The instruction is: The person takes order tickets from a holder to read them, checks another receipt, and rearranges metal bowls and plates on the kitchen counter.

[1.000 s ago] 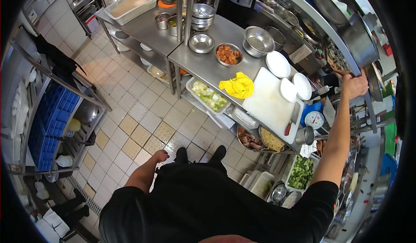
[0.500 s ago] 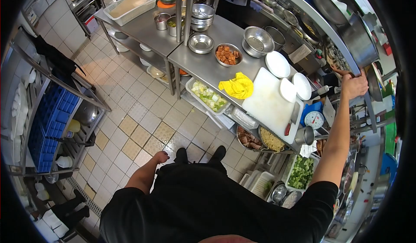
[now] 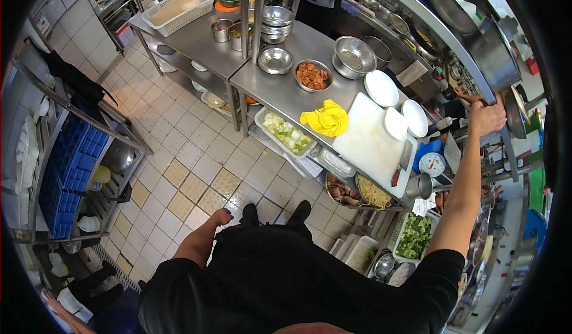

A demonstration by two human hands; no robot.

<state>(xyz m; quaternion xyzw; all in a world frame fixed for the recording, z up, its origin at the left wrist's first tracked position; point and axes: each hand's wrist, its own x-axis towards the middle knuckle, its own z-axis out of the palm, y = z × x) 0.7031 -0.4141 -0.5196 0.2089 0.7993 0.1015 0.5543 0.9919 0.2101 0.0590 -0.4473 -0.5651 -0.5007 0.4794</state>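
Note:
My right hand (image 3: 488, 118) is raised at the right and wrapped round the metal edge of the overhead shelf (image 3: 480, 75). Below that arm are a blue dial scale (image 3: 431, 164) and a metal cup (image 3: 419, 186). My left hand (image 3: 222, 217) hangs beside my body over the tiled floor, its fingers curled in with nothing visible in them. In front of me on the steel counter (image 3: 271, 93) lie a white cutting board (image 3: 366, 137), a knife with a red handle (image 3: 395, 177), a yellow cloth (image 3: 325, 118) and several white plates (image 3: 381, 88).
Metal bowls (image 3: 276, 61) and a bowl of orange-brown chunks (image 3: 313, 75) stand on the counter. Underneath are baskets of cut cabbage (image 3: 286, 131) and greens (image 3: 414, 236), plus noodles (image 3: 374, 191). Blue crates (image 3: 83, 149) fill the left rack. A co-worker (image 3: 322, 0) stands behind the counter.
Another person's arm and dark clothing have come further into view at the lower left. The co-worker behind the counter has shifted slightly. Both my hands stay where they were.

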